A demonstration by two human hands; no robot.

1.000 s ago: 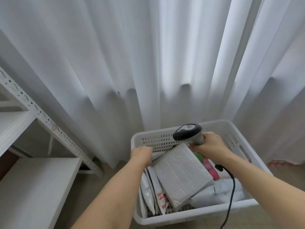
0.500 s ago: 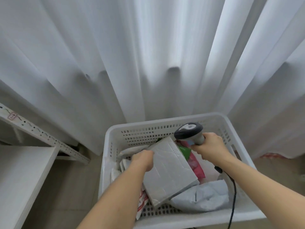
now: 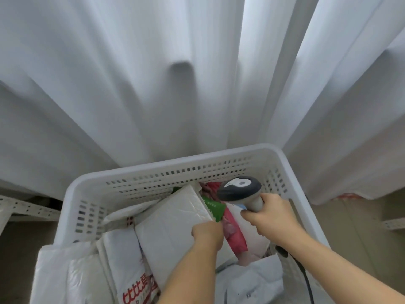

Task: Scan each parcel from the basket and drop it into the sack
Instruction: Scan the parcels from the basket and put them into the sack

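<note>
A white perforated basket [image 3: 153,172] fills the lower half of the view and holds several parcels. My left hand [image 3: 208,234] grips the right edge of a white padded parcel [image 3: 173,220] that lies tilted on top of the pile. My right hand [image 3: 272,218] holds a grey handheld scanner [image 3: 240,189] by its handle, its dark head above the basket's back right. Beside the white parcel lie a green packet [image 3: 213,207] and a pink packet [image 3: 234,233]. A white bag with red lettering [image 3: 133,284] sits at the front left. No sack is in view.
White curtains [image 3: 197,73] hang right behind the basket. Perforated metal shelf rails [image 3: 28,208] show at the far left and far right. The scanner's black cable [image 3: 303,275] runs down past my right forearm. A grey plastic mailer [image 3: 252,281] lies at the basket's front right.
The view has closed in on the basket and swung right. My left hand slid along the white padded parcel to its right edge. The scanner stayed over the basket's back right.
</note>
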